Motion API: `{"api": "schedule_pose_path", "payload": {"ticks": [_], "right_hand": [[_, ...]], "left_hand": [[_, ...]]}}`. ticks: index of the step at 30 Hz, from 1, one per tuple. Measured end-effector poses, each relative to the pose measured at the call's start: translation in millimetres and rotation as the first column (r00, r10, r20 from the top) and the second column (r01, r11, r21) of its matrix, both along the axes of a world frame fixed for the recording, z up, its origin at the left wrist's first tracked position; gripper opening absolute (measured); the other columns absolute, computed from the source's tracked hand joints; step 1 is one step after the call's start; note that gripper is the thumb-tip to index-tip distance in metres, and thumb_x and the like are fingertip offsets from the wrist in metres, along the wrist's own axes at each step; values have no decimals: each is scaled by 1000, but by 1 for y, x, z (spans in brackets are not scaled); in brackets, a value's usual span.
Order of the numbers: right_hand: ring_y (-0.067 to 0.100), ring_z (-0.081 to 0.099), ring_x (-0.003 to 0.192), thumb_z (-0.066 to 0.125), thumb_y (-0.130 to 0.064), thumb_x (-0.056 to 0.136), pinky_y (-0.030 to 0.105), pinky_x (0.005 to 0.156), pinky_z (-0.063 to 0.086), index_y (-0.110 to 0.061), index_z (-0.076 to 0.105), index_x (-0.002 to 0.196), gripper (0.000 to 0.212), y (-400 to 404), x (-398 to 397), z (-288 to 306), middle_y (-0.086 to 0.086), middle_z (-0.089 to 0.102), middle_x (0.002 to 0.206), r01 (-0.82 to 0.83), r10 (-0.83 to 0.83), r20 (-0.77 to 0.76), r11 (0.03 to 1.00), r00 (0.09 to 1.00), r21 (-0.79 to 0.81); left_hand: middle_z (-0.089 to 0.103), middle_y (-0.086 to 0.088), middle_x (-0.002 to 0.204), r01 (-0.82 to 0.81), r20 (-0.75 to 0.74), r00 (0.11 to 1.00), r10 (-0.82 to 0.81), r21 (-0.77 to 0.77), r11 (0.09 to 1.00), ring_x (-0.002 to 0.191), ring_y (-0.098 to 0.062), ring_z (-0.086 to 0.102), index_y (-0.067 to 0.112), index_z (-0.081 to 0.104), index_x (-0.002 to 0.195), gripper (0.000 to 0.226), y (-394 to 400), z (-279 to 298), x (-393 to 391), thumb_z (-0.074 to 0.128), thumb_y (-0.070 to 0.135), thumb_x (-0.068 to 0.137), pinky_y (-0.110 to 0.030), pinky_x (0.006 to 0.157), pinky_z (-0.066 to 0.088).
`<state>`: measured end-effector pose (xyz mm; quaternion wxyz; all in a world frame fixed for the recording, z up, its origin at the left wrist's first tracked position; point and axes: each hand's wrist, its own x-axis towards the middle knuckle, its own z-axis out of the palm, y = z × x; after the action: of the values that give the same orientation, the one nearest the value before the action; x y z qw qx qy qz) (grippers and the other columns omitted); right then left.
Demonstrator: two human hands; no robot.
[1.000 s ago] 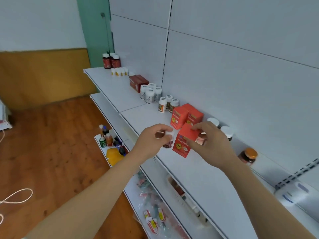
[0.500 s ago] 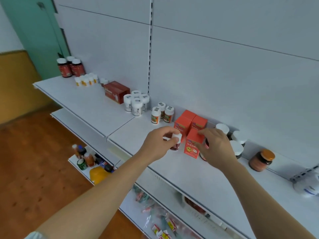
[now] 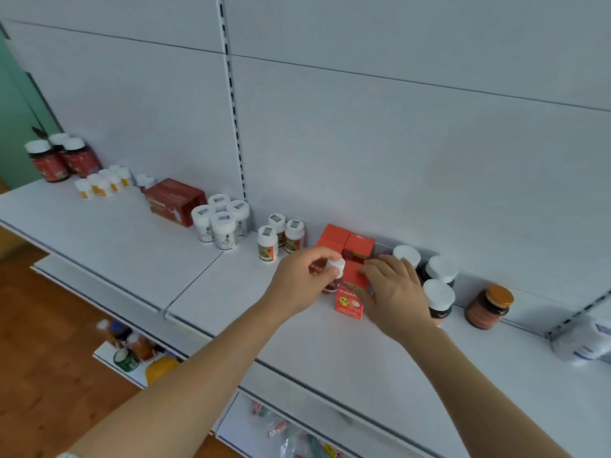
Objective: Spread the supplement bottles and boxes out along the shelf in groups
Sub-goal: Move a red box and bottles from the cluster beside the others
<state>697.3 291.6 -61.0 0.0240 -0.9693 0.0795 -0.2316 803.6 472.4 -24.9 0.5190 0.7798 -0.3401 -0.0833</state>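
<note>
Both hands were busy at the orange boxes, mid-shelf.

The left hand [image 3: 302, 279] pinched a small white-capped bottle [image 3: 334, 276] by its cap, thumb and fingers [image 3: 325, 257] curled round the top, probably to lift it clear of the box group. The right hand [image 3: 395, 292] gripped the front orange box [image 3: 351, 297] from its 3 o'clock side, fingers bent over the top, seemingly setting it at 6 o'clock of the two rear orange boxes [image 3: 345, 244]. The bottle stood upright on the shelf [image 3: 264, 325], touching the box at its 9 o'clock.
</note>
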Motion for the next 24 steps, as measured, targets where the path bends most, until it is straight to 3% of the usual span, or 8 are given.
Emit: {"api": "schedule_pose_path", "payload": {"ticks": [7,17,24], "right_hand": [[29,58,104,83,-35,66,43,95,45,-16,65,104,47,8,0,4,0,65,103,81,-87,-82,994,993,-77],[34,59,111,81,-17,69,46,96,48,-9,67,107,41,23,15,0,5,68,113,125,-119,61,986,991,-114],[33,58,112,81,-18,72,45,97,46,-8,66,107,38,23,27,1,6,67,112,145,-134,99,983,986,-111]], "left_hand": [[70,19,106,83,4,997,-83,-32,996,97,4,62,24,72,106,19,-6,0,22,71,17,88,-15,86,48],[66,18,101,169,49,985,-168,-26,985,89,14,57,21,72,107,21,0,-2,46,71,14,88,-1,77,40],[65,22,100,194,48,980,-193,-11,981,95,4,58,26,72,107,21,2,-4,61,71,18,88,-8,79,44]]}}
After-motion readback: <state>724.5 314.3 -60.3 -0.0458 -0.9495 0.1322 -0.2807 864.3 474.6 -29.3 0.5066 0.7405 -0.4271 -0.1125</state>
